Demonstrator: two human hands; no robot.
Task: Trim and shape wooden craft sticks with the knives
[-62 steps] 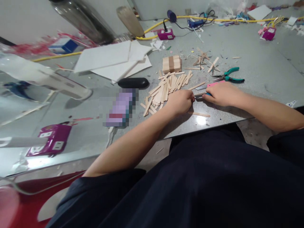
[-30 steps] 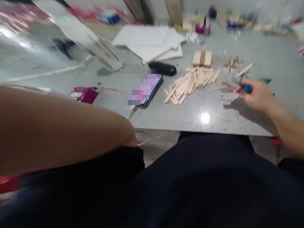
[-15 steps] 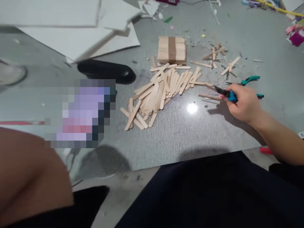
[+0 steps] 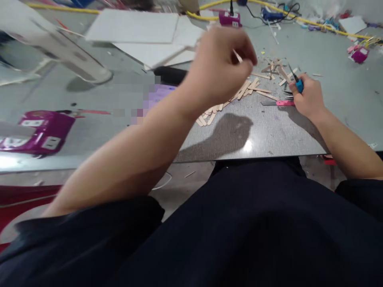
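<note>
Person's L hand (image 4: 220,65) hangs over part of the stick pile, fingers curled toward thumb; can't tell if it holds anything. R hand (image 4: 309,95), well apart to the right, is wrapped round 1 blue-handled tool (image 4: 299,85), w/ a wooden stick (image 4: 284,74) at its fingertips, prob. pinched. Step in hand looks like working sticks w/ that tool; next move prob. calls for a steady grip on the stick & fingers clear of the tool's point. Just beside R hand, on the table (image 4: 263,133): 1 pink-handled knife (image 4: 285,103). Loose stick pile (image 4: 245,89), part hidden, shows nr & right of L hand; too overlapped to count. Far of R hand, 2 crossed-stick clusters (image 4: 273,65). Far left: white boards (image 4: 134,26), at least 2; nearer, 1 black case (image 4: 170,75) & 1 pixelated phone (image 4: 158,93). Purple power sockets (image 4: 49,129): 3, i.e. near left, far middle, far right.
</note>
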